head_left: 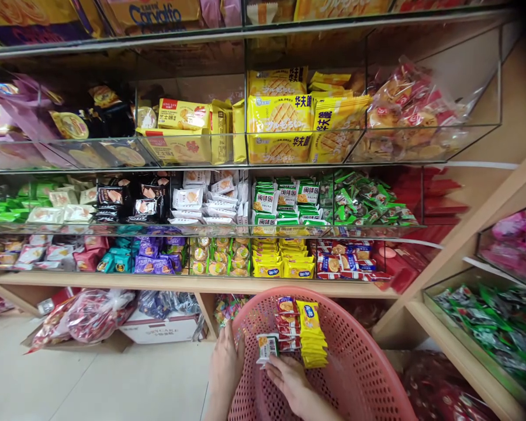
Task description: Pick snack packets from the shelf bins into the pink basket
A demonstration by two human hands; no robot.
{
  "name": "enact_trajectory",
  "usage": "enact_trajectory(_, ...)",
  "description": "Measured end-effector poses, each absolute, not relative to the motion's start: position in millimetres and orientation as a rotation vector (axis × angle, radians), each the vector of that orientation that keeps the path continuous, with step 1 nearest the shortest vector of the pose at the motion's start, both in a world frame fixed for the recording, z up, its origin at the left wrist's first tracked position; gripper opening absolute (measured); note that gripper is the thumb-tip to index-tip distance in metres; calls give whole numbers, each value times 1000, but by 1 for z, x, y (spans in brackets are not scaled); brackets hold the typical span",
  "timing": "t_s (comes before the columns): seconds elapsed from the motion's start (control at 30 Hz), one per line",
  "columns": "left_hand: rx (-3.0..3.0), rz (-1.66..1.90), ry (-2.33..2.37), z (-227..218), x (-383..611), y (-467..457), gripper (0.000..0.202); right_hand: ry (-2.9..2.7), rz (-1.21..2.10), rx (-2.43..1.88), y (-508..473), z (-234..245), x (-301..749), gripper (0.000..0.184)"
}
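I hold a pink perforated basket (359, 374) low in front of the snack shelves. My left hand (225, 365) grips its near left rim, fingers curled over the edge. Inside the basket, my right hand (289, 380) pinches a small green-and-white snack packet (267, 346). Beside that packet lie a row of red packets (288, 324) and a stack of yellow packets (312, 335) against the basket's bottom.
Glass-fronted shelf bins (263, 228) hold many packets: yellow boxes (280, 117) above, green-and-white packs (280, 202) in the middle, yellow and red packs lower down. Bags and a white carton (158, 327) sit on the floor at left. More wooden shelves (464, 351) angle in at right.
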State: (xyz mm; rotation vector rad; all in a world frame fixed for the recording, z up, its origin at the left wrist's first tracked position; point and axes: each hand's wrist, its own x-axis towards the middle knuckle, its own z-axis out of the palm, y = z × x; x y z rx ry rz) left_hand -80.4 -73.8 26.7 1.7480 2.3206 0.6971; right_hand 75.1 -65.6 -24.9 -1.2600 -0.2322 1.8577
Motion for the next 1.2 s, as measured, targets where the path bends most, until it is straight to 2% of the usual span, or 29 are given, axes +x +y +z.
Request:
enact_trajectory(0.2, 1759, 690, 2332, 28, -80, -74, 53, -183, 1828, -1288, -76, -32, 78, 41)
enact_trajectory(0.33, 1768, 689, 2343, 26, -80, -73, 53, -104, 1881, -1310, -89, -35, 78, 26)
enact_trajectory(0.43, 1772, 706, 2336, 24, -80, -73, 54, -75, 2075, -1318, -93, -32, 77, 17)
enact_trajectory(0.53, 1768, 735, 2329, 21, -81, -74, 54, -117, 2171, -1369, -87, -27, 75, 22)
enact_trajectory(0.73, 1761, 744, 2312, 18, -83, -73, 56, -133, 2173, -1368, -70, -25, 75, 20)
enact_trajectory(0.97, 1779, 798, 2295, 17, -83, -73, 52, -94, 2182, -1275, -64, -32, 71, 27)
enact_trajectory(1.2, 1731, 789, 2319, 10, -86, -70, 54, -222, 2155, -1330, -58, -23, 73, 20)
